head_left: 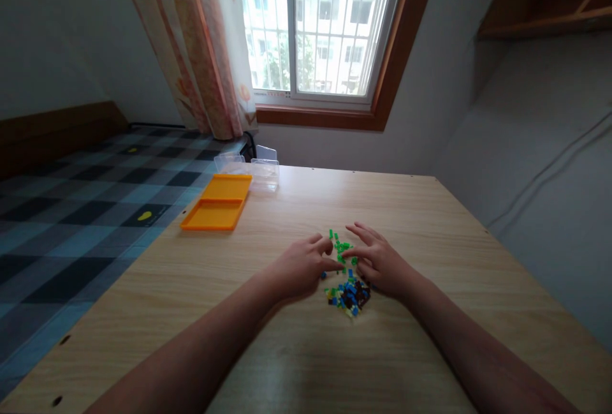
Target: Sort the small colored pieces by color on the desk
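Note:
Small green building bricks (pixel 343 247) lie loosely grouped on the wooden table between my hands. My left hand (pixel 308 259) is at their left side, index finger stretched toward the green pieces and the other fingers partly curled. From the right, my right hand (pixel 375 254) reaches over them with its fingers spread, fingertips at the edge of the green group. Just nearer to me sits a mixed pile of tiny bricks (pixel 351 296) in blue, dark brown, green and pale yellow. Neither hand visibly grips a piece.
An orange two-part tray (pixel 217 203) lies at the table's far left, with clear plastic holders (pixel 264 171) behind it. A bed with a checked cover (pixel 95 210) adjoins the left edge of the table (pixel 406 210). A window and curtain (pixel 210 50) are beyond.

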`<control>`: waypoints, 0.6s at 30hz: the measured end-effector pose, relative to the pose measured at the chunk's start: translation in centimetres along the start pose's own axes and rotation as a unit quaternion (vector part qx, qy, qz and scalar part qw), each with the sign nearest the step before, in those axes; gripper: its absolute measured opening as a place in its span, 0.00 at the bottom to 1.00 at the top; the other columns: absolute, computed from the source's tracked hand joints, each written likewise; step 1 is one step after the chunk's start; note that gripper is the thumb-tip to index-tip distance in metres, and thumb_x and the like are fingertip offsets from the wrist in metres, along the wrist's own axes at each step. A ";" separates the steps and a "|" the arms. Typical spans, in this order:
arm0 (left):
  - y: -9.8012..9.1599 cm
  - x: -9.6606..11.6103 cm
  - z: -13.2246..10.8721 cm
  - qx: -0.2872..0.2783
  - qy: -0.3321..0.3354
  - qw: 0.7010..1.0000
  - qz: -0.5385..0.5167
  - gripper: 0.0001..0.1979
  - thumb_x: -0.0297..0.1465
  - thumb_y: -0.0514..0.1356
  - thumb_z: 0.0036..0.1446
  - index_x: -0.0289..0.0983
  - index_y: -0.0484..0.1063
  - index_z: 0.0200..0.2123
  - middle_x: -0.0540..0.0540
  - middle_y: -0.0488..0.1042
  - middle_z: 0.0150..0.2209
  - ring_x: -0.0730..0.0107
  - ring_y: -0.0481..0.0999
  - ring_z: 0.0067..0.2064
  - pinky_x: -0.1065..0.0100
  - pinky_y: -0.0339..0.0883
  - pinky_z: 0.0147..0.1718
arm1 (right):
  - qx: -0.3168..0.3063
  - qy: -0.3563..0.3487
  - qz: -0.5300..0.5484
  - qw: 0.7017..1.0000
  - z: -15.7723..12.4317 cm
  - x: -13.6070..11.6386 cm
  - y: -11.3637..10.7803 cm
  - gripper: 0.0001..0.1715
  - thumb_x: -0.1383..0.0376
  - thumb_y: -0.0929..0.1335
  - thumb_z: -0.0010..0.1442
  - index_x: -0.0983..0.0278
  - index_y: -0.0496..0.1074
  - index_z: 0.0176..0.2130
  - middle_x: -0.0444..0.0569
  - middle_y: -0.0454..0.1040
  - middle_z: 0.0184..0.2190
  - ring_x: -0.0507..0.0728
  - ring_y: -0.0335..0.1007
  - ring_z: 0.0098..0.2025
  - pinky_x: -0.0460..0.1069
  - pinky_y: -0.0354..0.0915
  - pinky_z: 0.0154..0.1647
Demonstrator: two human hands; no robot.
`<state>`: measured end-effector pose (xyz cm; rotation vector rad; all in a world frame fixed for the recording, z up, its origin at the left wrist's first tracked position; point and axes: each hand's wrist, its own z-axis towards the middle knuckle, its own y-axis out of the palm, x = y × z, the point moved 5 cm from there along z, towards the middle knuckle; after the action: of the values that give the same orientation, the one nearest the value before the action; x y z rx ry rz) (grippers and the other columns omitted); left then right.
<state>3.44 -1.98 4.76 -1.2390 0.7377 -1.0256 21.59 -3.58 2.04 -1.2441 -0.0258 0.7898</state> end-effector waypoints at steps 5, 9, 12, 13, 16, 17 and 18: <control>0.1 0.7 0.3 0.008 0.027 1.000 -0.006 0.18 0.27 0.59 0.60 0.51 0.77 0.51 0.43 0.70 0.54 0.56 0.67 0.53 0.54 0.65 0.54 | 0.002 0.001 0.017 1.000 0.0 0.0 0.0 0.26 0.77 0.66 0.51 0.55 0.81 0.43 0.48 0.60 0.68 0.67 0.46 0.72 0.70 0.50 0.67; 0.1 0.4 0.2 0.010 0.011 1.000 -0.003 0.18 0.27 0.60 0.60 0.51 0.78 0.50 0.44 0.70 0.54 0.56 0.68 0.53 0.54 0.65 0.54 | 0.007 0.008 0.021 1.000 0.0 0.2 0.1 0.23 0.78 0.66 0.51 0.57 0.81 0.41 0.49 0.61 0.67 0.66 0.46 0.72 0.69 0.50 0.68; 0.1 0.1 0.0 0.008 0.006 1.000 -0.002 0.18 0.26 0.61 0.59 0.50 0.78 0.51 0.43 0.70 0.55 0.55 0.67 0.55 0.53 0.65 0.55 | 0.011 0.011 0.022 1.000 0.0 0.4 0.1 0.22 0.78 0.67 0.51 0.58 0.82 0.38 0.49 0.63 0.66 0.66 0.47 0.71 0.69 0.50 0.68; 0.1 0.1 0.0 0.009 0.005 1.000 0.001 0.19 0.27 0.61 0.59 0.50 0.77 0.51 0.42 0.70 0.56 0.55 0.67 0.55 0.53 0.64 0.55 | 0.013 0.010 0.023 1.000 0.0 0.4 0.1 0.21 0.78 0.67 0.51 0.58 0.82 0.38 0.48 0.63 0.66 0.65 0.48 0.71 0.69 0.51 0.68; 0.3 -0.1 -0.1 0.017 -0.006 1.000 0.013 0.20 0.27 0.61 0.59 0.49 0.76 0.53 0.42 0.68 0.57 0.54 0.65 0.58 0.52 0.63 0.56 | 0.013 0.009 0.020 1.000 0.0 0.3 -0.1 0.21 0.78 0.66 0.52 0.58 0.82 0.37 0.49 0.64 0.65 0.65 0.48 0.71 0.69 0.51 0.68; 0.3 -0.2 -0.1 0.020 -0.011 1.000 0.016 0.20 0.27 0.61 0.59 0.49 0.76 0.53 0.42 0.68 0.58 0.54 0.65 0.58 0.52 0.63 0.57 | 0.012 0.009 0.019 1.000 0.0 0.3 -0.2 0.21 0.78 0.66 0.52 0.58 0.82 0.36 0.49 0.64 0.65 0.65 0.48 0.71 0.69 0.52 0.68; 0.3 -0.2 -0.1 0.022 -0.016 0.999 0.017 0.20 0.27 0.61 0.59 0.49 0.76 0.53 0.42 0.67 0.59 0.53 0.64 0.59 0.52 0.63 0.57 | 0.013 0.009 0.018 1.000 0.0 0.3 -0.3 0.20 0.78 0.66 0.52 0.58 0.82 0.35 0.48 0.64 0.65 0.65 0.48 0.71 0.69 0.52 0.67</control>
<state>3.37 -1.81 4.40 -1.1985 0.7069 -0.9874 21.92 -3.47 2.18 -1.2301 0.0202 0.8074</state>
